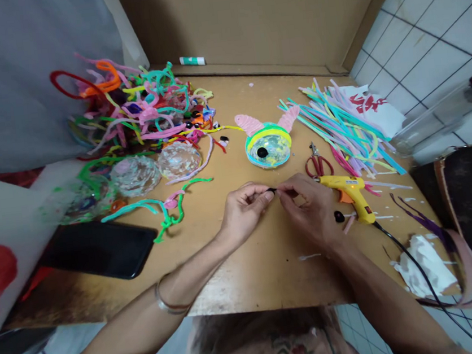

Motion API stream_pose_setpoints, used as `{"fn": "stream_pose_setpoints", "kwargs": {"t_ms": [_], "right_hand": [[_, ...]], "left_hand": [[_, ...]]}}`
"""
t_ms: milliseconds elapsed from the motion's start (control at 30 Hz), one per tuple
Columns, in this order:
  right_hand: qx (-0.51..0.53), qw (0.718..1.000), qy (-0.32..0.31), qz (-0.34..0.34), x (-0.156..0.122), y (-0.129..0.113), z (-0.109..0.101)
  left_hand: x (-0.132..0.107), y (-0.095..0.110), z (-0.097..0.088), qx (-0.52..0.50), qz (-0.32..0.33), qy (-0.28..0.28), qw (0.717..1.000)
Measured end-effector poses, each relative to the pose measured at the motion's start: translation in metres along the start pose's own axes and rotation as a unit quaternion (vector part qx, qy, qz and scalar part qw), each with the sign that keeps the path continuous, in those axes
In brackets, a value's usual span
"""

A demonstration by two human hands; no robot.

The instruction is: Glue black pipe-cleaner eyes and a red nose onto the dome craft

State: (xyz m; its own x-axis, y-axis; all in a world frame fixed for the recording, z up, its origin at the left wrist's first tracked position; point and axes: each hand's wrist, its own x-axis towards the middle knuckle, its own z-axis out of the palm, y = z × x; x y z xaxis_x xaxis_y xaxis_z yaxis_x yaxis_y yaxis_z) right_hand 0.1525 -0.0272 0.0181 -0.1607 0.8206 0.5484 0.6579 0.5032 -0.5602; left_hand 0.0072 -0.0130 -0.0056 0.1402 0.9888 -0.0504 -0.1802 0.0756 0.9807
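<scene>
Both forearms (pixel 203 260) are extended over the near edge of the desk (pixel 251 272); the left hand (pixel 245 209) is pinched, the right hand (pixel 311 208), seemingly pinched too, beside it.

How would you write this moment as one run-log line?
left hand: pinches small black piece | right hand: at its other end | ahead: pink-eared craft with black disc | beside right hand: yellow glue gun

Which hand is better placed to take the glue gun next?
Probably the right hand: the yellow glue gun lies just beside it, and clearly farther from the left hand.
</scene>
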Motion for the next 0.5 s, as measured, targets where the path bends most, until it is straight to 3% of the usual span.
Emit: {"fn": "stream_pose_setpoints", "kwargs": {"t_ms": [167,500], "right_hand": [[-0.008,0.999,0.014,-0.028,0.0,-0.003,0.003],[-0.055,0.996,0.04,-0.051,-0.005,-0.003,0.015]], "left_hand": [[-0.001,-0.001,0.001,-0.047,-0.004,0.031,0.998],[-0.005,-0.003,0.012,-0.227,-0.079,0.059,0.969]]}}
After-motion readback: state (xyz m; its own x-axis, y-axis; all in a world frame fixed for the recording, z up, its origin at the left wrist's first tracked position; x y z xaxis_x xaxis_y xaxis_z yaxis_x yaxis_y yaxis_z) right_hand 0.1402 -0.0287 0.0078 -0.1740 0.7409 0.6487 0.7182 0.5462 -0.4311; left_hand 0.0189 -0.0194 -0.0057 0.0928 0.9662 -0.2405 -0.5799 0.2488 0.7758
